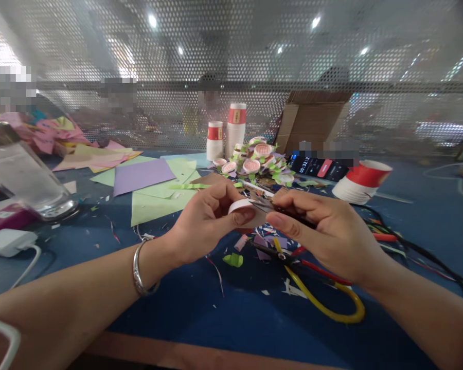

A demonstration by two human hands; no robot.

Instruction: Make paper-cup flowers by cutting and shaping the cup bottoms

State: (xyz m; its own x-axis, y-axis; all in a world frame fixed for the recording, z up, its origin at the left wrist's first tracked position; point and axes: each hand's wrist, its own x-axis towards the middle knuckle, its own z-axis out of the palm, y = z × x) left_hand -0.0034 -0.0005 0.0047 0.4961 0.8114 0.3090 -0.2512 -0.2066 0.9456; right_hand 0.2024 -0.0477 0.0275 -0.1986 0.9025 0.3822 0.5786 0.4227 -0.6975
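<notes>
**A:** Now, the container at far left: status?
**B:** A clear glass jar point(23, 174) stands upright on the blue surface point(200, 308). Its contents cannot be determined. Coloured paper sheets point(150, 180) lie flat to its right.
**A:** And the left hand point(204, 221)?
**B:** Its fingers are closed on a white paper cup piece point(242, 208), held above the surface at frame centre. Behind it stand two upright stacks of nested paper cups point(226, 136), beside a cluster of cut cup pieces point(260, 162) with green strips.
**A:** The right hand point(327, 234)?
**B:** Its fingers are closed around a dark tool point(293, 213) whose tip touches the cup piece. The tool type cannot be determined. A yellow-handled tool point(324, 303) lies on the surface below. Further right, a tipped cup stack point(364, 180) lies on its side, interior not visible.
</notes>
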